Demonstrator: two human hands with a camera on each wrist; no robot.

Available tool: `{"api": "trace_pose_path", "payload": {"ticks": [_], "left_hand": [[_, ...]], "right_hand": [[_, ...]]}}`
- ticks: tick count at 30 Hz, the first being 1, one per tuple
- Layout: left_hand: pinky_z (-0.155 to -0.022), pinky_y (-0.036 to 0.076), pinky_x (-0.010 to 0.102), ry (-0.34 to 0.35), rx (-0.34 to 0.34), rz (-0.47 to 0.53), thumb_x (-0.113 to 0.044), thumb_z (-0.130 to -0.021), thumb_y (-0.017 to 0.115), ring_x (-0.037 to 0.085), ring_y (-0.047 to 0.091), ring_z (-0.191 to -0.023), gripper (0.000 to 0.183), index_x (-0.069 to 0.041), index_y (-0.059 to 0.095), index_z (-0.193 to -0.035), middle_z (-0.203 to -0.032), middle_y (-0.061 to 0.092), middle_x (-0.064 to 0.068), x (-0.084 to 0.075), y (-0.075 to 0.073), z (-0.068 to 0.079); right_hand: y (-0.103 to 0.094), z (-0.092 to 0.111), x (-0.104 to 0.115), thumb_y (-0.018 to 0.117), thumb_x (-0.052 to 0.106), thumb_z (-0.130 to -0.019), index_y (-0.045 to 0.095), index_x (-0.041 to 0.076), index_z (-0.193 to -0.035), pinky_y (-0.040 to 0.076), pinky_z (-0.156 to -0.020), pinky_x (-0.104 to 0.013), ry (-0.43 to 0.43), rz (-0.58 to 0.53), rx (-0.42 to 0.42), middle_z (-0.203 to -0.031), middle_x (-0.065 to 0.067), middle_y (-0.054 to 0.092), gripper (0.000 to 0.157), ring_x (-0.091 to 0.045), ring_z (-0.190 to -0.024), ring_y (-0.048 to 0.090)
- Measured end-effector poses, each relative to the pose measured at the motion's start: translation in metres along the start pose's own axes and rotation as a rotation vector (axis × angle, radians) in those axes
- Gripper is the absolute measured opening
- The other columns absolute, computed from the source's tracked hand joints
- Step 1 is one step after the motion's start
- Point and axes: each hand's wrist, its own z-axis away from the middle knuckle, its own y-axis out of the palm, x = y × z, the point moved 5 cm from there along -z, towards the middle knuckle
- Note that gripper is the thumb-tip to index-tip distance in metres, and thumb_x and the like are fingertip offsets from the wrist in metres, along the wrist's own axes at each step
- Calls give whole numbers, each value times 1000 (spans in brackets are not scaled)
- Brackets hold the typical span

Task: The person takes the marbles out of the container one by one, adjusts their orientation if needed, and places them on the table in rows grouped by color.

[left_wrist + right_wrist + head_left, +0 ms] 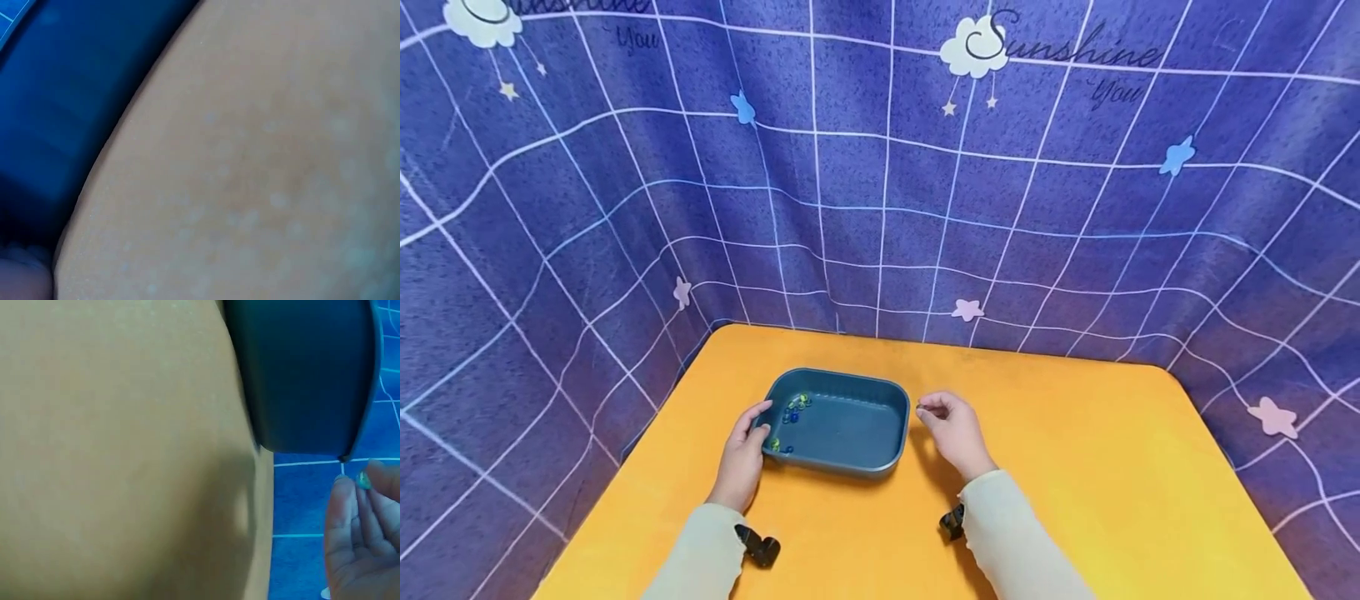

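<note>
A dark blue-grey rectangular tray (857, 429) is in the middle of the head view. My left hand (741, 462) grips its left end, the thumb at the near side of the rim. Several small glass marbles (795, 416), blue and yellow-green, lie in the tray towards that end. Just off the right end of the tray, my right hand (953, 433) pinches a small marble (363, 480) between thumb and fingertips; it shows greenish in the right wrist view. In the left wrist view, part of the left hand (25, 275) appears at the lower left corner beside the tray wall.
A yellow-orange table (1112, 467) lies under the tray and both forearms. Behind it and at the sides hangs a blue-purple curtain (850, 217) with a white grid, stars and clouds. Black wrist cameras (758, 547) sit at both sleeves.
</note>
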Motion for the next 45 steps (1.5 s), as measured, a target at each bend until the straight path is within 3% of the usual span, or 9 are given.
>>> {"api": "trace_pose_path", "payload": {"ticks": [10,18,29,38,45], "left_hand": [[-125,10,47,4,1,-7,-17,-112,41,21,7,-156,44,-21,44,-155,-171,16,3,-3,1,2],[-125,11,46,8,-10,-13,-18,-111,42,20,9,-156,43,-21,46,-154,-170,19,3,0,1,1],[-125,10,48,6,-6,-39,-17,-112,41,21,6,-156,44,-21,44,-156,-171,16,5,2,-1,-2],[-125,9,49,-27,19,-4,-10,-111,40,24,4,-157,46,-13,42,-156,-171,14,10,-24,3,11],[-125,10,47,-5,9,-13,-16,-112,40,21,6,-156,44,-19,44,-156,-171,15,5,-4,1,2]], "right_hand": [[7,-5,-29,72,6,-95,72,1,-103,54,-70,-31,116,-1,59,-94,-7,71,9,-21,-83,65],[10,-10,-60,71,1,-94,72,-3,-104,58,-69,-32,199,-147,68,-92,-10,72,11,-22,-78,69],[14,-11,-56,76,6,-92,77,6,-97,59,-69,-33,205,-22,55,-88,-4,73,5,-18,-75,68],[14,-11,-48,78,7,-92,79,10,-96,57,-83,-39,218,104,38,-91,0,71,5,-20,-85,64],[15,-11,-45,78,6,-91,78,7,-104,56,-87,-42,242,111,32,-95,-3,71,13,-22,-91,64]]}}
